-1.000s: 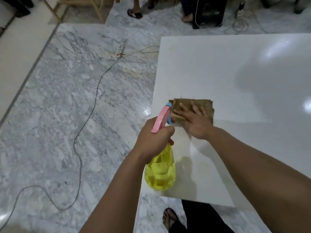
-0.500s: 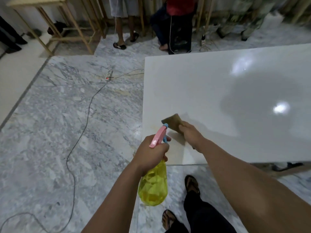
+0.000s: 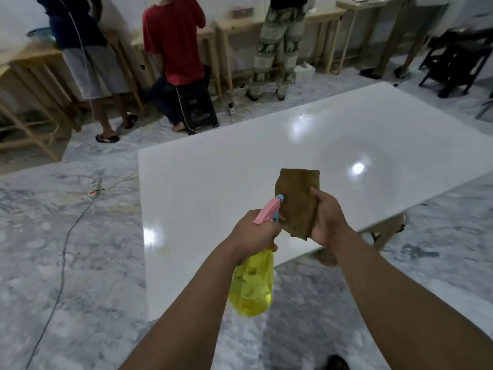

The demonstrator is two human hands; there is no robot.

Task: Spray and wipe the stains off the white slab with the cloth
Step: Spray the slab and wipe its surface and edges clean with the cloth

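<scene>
Fingers (image 3: 269, 227) of your left hand (image 3: 253, 233) curl tight round the neck of the yellow spray bottle (image 3: 252, 285), so it hangs ready to squirt. Your right hand (image 3: 329, 222) pinches the brown cloth (image 3: 298, 201) and lifts it off the white slab (image 3: 213, 182), which lies just past your hands. A faint yellow stain (image 3: 162, 252) sits near its left edge, likely next to wipe. Far back, people stand at wooden benches (image 3: 34, 65).

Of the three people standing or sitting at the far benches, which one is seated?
The person in the red shirt, in the middle, sits on a dark stool. The person in grey shorts and the one in patterned trousers both stand.
</scene>
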